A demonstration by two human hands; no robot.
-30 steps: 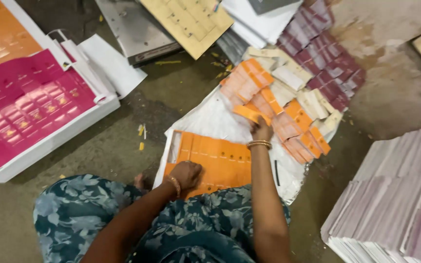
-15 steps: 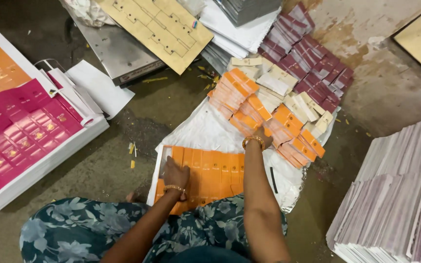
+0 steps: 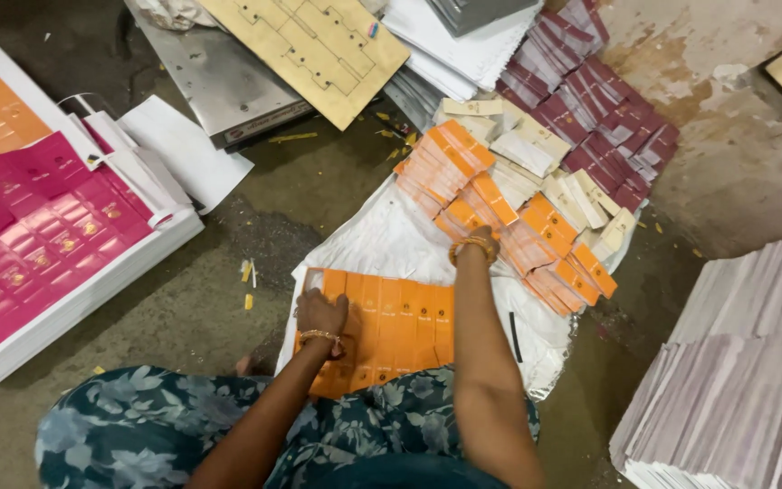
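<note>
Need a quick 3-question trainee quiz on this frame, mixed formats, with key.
1. True or false: the left hand rests flat on the orange printed sheet.
2. Where does the right hand reach? A) the pink sheet stack B) the orange card bundles C) the wooden die board
3. Fill in: the orange sheet and bundles lie on a ____ sack spread over the floor.

Key: 1 true. 2 B; the hand is among the bundles, and its grip cannot be seen. 3 white.
</note>
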